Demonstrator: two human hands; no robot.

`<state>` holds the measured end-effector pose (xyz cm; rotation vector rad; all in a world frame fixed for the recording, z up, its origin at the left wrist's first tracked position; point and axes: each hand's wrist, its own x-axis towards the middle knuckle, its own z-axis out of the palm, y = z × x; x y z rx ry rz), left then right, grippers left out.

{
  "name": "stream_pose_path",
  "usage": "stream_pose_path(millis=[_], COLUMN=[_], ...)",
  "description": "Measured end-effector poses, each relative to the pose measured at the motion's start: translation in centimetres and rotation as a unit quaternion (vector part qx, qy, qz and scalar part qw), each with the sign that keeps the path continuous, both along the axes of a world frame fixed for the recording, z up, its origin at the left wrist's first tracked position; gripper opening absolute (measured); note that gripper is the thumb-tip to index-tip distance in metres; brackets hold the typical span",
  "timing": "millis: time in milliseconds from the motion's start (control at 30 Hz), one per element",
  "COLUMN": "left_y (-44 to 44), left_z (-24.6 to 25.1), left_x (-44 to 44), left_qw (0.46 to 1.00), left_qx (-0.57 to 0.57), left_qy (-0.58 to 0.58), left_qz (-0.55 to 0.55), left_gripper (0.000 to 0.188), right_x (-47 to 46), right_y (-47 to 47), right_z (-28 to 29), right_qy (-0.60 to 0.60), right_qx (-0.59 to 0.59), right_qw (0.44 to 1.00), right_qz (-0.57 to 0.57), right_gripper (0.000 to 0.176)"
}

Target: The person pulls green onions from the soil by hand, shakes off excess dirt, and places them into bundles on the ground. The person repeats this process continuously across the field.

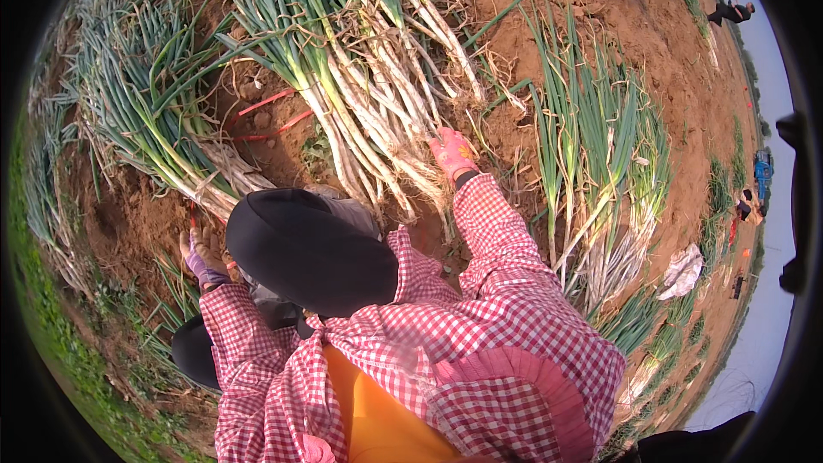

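Observation:
My left hand point(204, 257), in a worn purple and tan glove, is low at the left beside my knee. A red strap point(193, 213) runs down to its fingertips; whether they grip it is unclear. My right hand point(453, 153), in a pink patterned glove, is at the root end of a large pile of long green onions point(366, 103). Its fingers touch the stalk ends and are partly hidden, so the grip cannot be made out. Another bundle of green onions point(173, 135) lies at the left, its white ends beside my knee point(308, 247).
More green onions point(595, 141) lie on the brown soil point(508, 77) to the right. Red strap pieces point(273, 117) lie between the piles. A white sack point(681, 272), a blue vehicle point(763, 173) and other people point(732, 11) are farther off. Green plants point(58, 334) border the left.

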<state>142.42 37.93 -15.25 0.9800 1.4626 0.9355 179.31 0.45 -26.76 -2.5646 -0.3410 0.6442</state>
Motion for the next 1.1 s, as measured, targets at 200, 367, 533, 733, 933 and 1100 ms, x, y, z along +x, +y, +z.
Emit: stream_pose_path(millis=[200, 367, 533, 733, 933, 1100], left_y=[-5.3, -13.3, -15.1, -14.4, -12.9, -11.8], left_z=[16.6, 17.0, 14.5, 13.9, 13.7, 13.2], left_x=[9.7, 19.9, 21.6, 22.4, 23.2, 23.2], left_qw=[0.927, 0.827, 0.879, 0.877, 0.92, 0.923], left_qx=[0.299, 0.446, 0.155, 0.101, 0.088, 0.077], left_qy=[-0.148, -0.092, -0.153, -0.162, -0.217, -0.271], left_qz=[-0.173, -0.329, -0.424, -0.441, -0.315, -0.261], left_gripper=[0.05, 0.059, 0.059, 0.055, 0.047, 0.046], right_x=[5.8, 7.9, 10.8, 15.2, 15.2, 15.4], right_y=[3.7, 5.5, 5.1, 3.8, 3.8, 4.6], right_z=[-1.4, -4.7, -6.7, -7.9, -10.1, -6.4], right_qy=[0.024, -0.015, -0.138, -0.075, 0.016, 0.001], right_qx=[-0.025, -0.034, 0.002, -0.105, -0.161, -0.084], right_qw=[0.999, 0.994, 0.979, 0.973, 0.984, 0.984], right_qz=[-0.018, -0.105, -0.151, -0.192, -0.067, -0.157], right_gripper=[0.054, 0.058, 0.057, 0.062, 0.06, 0.059])
